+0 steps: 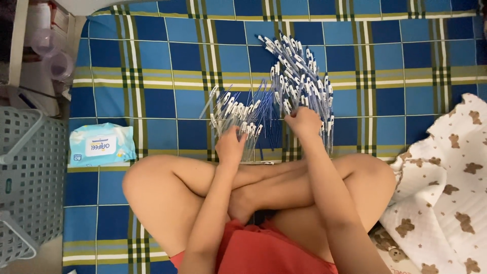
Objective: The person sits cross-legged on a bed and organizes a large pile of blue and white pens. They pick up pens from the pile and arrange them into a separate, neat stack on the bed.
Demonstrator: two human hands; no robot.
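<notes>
Head view: a person sits cross-legged on a blue plaid sheet [152, 66], knees wide, red shorts [264, 248] at the bottom edge. In front of the shins lie two heaps of pens with clear barrels and white caps. Left heap [238, 114], fanned out, just ahead of the left knee. Right heap [299, 76], larger, stretching away up the sheet. The two heaps nearly touch in the middle.

Left hand [230, 146] rests on the near edge of the left heap, fingers curled down among the pens; cannot tell if it is clamped on any. Right hand [303, 122] sits on the near end of the right heap, fingers bent into the pens; its hold is hidden too.

Wipes pack [101, 144] on the sheet off the left knee. Grey basket [30, 177] beyond it at the sheet's edge. Bear-print blanket [446, 177] bunched by the right knee.
</notes>
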